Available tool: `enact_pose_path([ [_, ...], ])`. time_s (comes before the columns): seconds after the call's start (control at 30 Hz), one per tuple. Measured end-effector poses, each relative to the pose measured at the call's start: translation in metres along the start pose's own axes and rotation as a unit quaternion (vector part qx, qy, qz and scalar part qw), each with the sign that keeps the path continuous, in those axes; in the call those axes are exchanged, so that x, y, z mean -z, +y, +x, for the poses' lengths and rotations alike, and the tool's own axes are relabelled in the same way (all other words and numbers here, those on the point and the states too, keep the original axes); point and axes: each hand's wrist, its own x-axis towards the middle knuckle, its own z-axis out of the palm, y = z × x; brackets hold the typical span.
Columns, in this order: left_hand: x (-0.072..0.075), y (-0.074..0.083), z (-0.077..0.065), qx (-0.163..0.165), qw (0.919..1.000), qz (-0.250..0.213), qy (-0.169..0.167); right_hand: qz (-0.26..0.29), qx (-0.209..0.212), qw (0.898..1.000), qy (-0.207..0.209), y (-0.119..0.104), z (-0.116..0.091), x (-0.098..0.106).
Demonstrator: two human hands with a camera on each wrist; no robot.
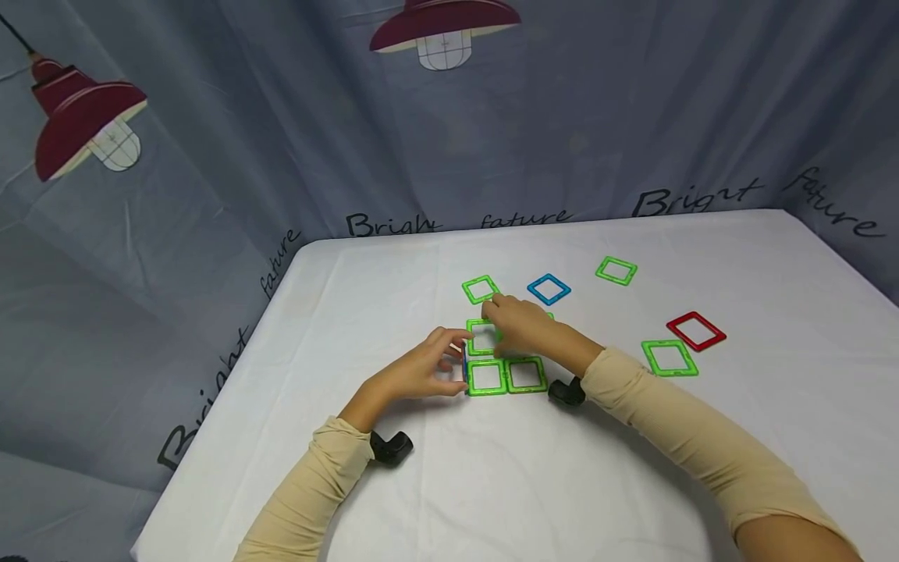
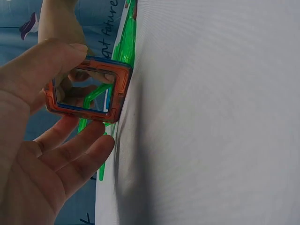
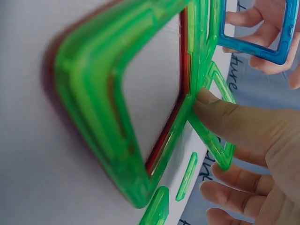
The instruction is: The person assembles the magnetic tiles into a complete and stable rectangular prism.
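Note:
Upright at the left side of a group of green square magnetic tiles stands a blue-and-red magnetic tile (image 2: 123, 89). My left hand (image 1: 421, 367) pinches it, thumb on one edge and fingertips on the opposite edge. Between thumb and fingers, my right hand (image 1: 523, 326) holds a green magnetic tile (image 3: 222, 84), tilted in the right wrist view. Two green tiles lie side by side nearest me, a left one (image 1: 471, 378) and a right one (image 1: 542, 375). Red shows beneath a green tile (image 3: 136, 187) in the right wrist view. The right hand partly hides the group's back right part.
Behind the hands lie a green tile (image 1: 468, 294), a blue tile (image 1: 540, 282) and another green tile (image 1: 622, 262). Farther right are a red tile (image 1: 684, 336) and a green tile (image 1: 677, 373). A white cloth (image 1: 562, 484) covers the table; grey curtains (image 1: 562, 140) hang behind.

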Motion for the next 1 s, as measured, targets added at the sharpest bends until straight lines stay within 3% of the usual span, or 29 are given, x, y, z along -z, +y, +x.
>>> enact_pose_path([
  [0.47, 0.000, -0.001, 0.000, 0.014, 0.9999, -0.003, 0.004, 0.003, 0.031, 0.999, 0.039, -0.003, -0.007, 0.000],
  [0.8, 0.001, 0.000, 0.000, 0.011, 0.9998, -0.014, 0.005, 0.042, 0.053, 0.992, 0.105, -0.005, -0.009, -0.001],
  [1.0, 0.001, 0.001, 0.000, 0.023, 0.9995, -0.021, 0.008, 0.068, 0.053, 0.992, 0.094, -0.007, -0.013, 0.001],
])
